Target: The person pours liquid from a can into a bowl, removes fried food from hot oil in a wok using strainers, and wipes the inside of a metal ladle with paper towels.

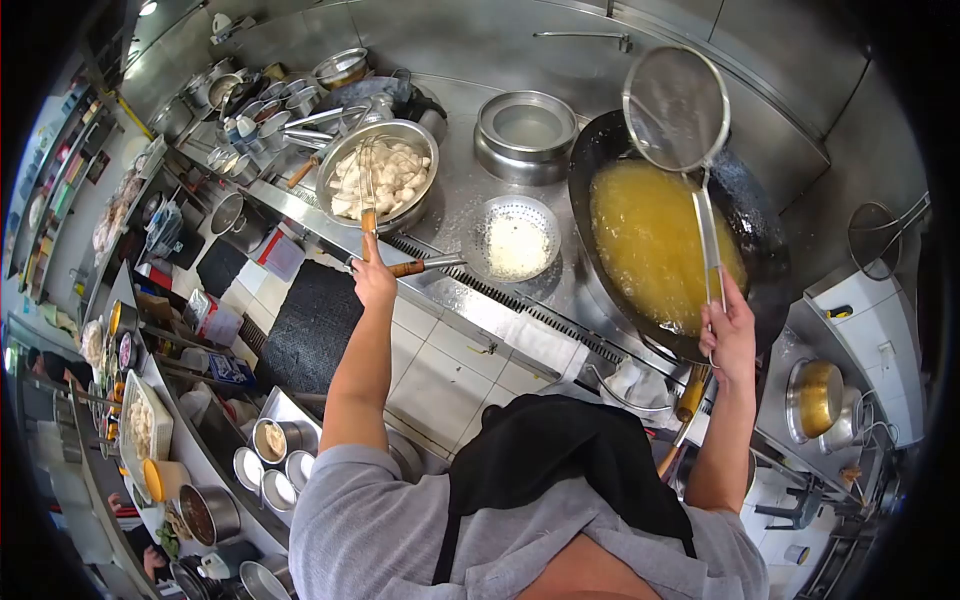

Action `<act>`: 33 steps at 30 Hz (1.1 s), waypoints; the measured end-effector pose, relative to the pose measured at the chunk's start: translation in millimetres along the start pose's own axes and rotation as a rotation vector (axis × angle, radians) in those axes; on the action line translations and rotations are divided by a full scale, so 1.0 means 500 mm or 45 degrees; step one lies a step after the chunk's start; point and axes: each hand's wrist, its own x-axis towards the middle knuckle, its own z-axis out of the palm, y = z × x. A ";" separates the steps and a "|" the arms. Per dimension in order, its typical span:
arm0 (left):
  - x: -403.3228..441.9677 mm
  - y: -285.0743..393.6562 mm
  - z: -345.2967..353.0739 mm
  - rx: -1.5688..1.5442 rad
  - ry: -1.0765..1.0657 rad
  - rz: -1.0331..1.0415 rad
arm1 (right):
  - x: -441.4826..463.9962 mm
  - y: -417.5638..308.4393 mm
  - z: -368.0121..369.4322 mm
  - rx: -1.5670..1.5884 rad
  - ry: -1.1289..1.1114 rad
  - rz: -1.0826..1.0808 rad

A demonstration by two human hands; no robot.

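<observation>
My left hand [375, 278] is closed round the wooden handle of a long wire tool [369, 190], whose wires lie over the pale, chunky pieces [392, 178] in a metal bowl [431, 182]. Close by that hand, the wooden-handled perforated ladle [480, 250] rests on the stove with white crumbly bits in it. I cannot tell whether the hand also touches its handle. My right hand [732, 330] grips the metal handle of a fine-mesh strainer [677, 108], held up over the far side of a black wok [768, 215]. Yellow oil [655, 235] with small bubbles fills the wok.
A metal pot [525, 165] of cloudy liquid stands behind the ladle. Bowls and seasoning containers [270, 110] crowd the left back. A wooden-handled tool [690, 392] hangs at the stove's front edge. A counter [225, 475] with pots and tubs runs along the left.
</observation>
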 end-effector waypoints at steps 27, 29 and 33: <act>-0.269 0.068 -0.025 -2.055 -0.789 -0.028 | 0.012 0.085 0.144 -0.146 -0.222 -0.030; -0.316 0.076 -0.037 -2.321 -1.146 -0.204 | 0.005 0.102 0.162 -0.124 -0.276 -0.008; -0.356 0.045 0.022 -2.423 -1.583 -0.333 | -0.007 0.194 0.200 0.040 -0.548 0.200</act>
